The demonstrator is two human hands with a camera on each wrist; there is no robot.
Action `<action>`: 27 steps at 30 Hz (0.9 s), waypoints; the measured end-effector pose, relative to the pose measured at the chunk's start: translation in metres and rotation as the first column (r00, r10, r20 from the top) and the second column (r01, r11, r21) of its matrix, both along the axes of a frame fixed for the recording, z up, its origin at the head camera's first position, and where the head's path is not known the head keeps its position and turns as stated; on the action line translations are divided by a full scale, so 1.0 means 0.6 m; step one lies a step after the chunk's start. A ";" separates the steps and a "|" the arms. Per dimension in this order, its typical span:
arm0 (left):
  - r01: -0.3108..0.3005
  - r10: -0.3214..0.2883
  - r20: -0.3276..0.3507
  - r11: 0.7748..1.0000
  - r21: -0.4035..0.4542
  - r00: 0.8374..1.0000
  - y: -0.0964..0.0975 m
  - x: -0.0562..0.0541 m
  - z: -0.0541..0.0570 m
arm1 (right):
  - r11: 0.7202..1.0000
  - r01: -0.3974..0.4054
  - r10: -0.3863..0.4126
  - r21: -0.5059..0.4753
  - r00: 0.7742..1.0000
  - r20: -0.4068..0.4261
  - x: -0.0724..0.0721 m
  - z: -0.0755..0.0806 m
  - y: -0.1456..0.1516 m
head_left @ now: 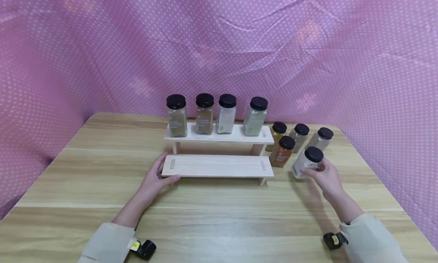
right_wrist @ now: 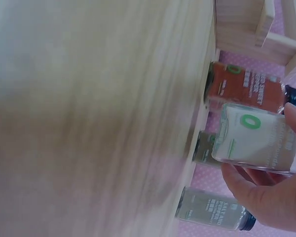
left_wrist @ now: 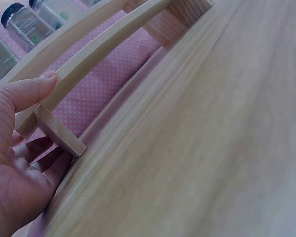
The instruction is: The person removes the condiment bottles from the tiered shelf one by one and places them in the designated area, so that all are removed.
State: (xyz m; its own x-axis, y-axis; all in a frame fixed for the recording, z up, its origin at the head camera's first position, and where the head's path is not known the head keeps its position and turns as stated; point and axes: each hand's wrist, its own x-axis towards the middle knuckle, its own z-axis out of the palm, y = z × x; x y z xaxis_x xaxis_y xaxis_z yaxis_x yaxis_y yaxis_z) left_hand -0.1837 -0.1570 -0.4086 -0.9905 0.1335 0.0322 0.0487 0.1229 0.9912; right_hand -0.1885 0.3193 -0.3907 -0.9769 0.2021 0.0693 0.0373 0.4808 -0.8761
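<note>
Left wrist: the left hand [left_wrist: 15,185] grips the rack [left_wrist: 94,55] at the left end of its lower tier, thumb on the front edge, fingers curled by the leg [left_wrist: 61,133]; a firm but gentle hold should steady it. Right wrist: the right hand [right_wrist: 278,197] pinches the white jar [right_wrist: 254,136] by its sides, right of the rack, near the red jar [right_wrist: 246,86]; it is probably best borne upright, clear of its neighbours. Head: the rack has two tiers; four jars [head_left: 204,120] stand on the upper one, and right of it are four loose jars [head_left: 297,139] plus the white jar, nine altogether.
</note>
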 end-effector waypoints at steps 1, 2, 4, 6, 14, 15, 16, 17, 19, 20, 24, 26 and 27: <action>-0.001 0.001 0.000 1.000 -0.002 1.000 0.000 0.000 0.000 | 1.000 -0.005 0.005 0.003 1.000 0.013 0.002 0.012 -0.007; -0.002 0.002 0.001 1.000 -0.004 1.000 0.000 0.000 0.000 | 1.000 -0.008 0.008 -0.005 1.000 0.018 0.005 0.023 -0.015; -0.004 0.004 -0.001 1.000 -0.006 1.000 0.000 0.000 0.000 | 1.000 0.006 -0.005 -0.016 1.000 0.011 0.004 0.031 -0.022; -0.005 0.005 -0.004 1.000 -0.005 1.000 0.001 0.001 0.000 | 1.000 0.009 -0.009 -0.013 1.000 0.012 -0.002 0.030 -0.021; -0.008 0.008 -0.002 1.000 0.000 1.000 0.001 0.001 -0.002 | 0.999 0.037 -0.037 -0.030 0.999 0.004 -0.058 -0.037 0.026; -0.007 0.007 -0.002 1.000 0.000 1.000 0.001 0.001 -0.002 | 0.999 0.036 -0.036 -0.030 0.999 0.002 -0.064 -0.045 0.031; -0.007 0.007 -0.002 1.000 -0.003 1.000 0.001 0.001 -0.002 | 0.999 0.032 -0.032 -0.036 0.999 -0.004 -0.067 -0.049 0.033; -0.007 0.007 -0.004 1.000 -0.005 1.000 0.001 0.000 -0.002 | 0.999 0.033 -0.033 -0.040 0.999 -0.003 -0.069 -0.050 0.033; -0.007 0.007 -0.007 1.000 -0.006 1.000 0.001 0.000 -0.002 | 0.997 0.046 -0.047 -0.054 0.999 -0.012 -0.073 -0.053 0.033; -0.007 0.007 -0.009 1.000 -0.007 1.000 0.001 0.000 -0.002 | 0.998 0.039 -0.040 -0.058 0.999 -0.009 -0.070 -0.045 0.027; -0.006 0.006 -0.010 1.000 -0.004 1.000 0.001 0.001 -0.001 | 0.998 0.020 -0.019 -0.056 1.000 0.008 -0.048 0.004 -0.006; -0.004 0.004 -0.008 1.000 -0.002 1.000 0.001 0.001 -0.001 | 0.998 0.031 -0.030 -0.056 0.999 0.025 -0.037 0.026 -0.023; -0.003 0.003 -0.008 1.000 -0.002 1.000 0.001 0.001 0.000 | 0.998 0.034 -0.032 -0.058 0.999 0.031 -0.034 0.032 -0.028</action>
State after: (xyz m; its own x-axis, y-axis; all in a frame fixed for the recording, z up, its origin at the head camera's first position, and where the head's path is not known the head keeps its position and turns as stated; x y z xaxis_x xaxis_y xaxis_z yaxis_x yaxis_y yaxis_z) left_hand -0.1834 -0.1564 -0.4088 -0.9907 0.1306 0.0395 0.0560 0.1249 0.9906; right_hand -0.2087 0.3026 -0.3716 -0.9711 0.2371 0.0267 0.0794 0.4267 -0.9009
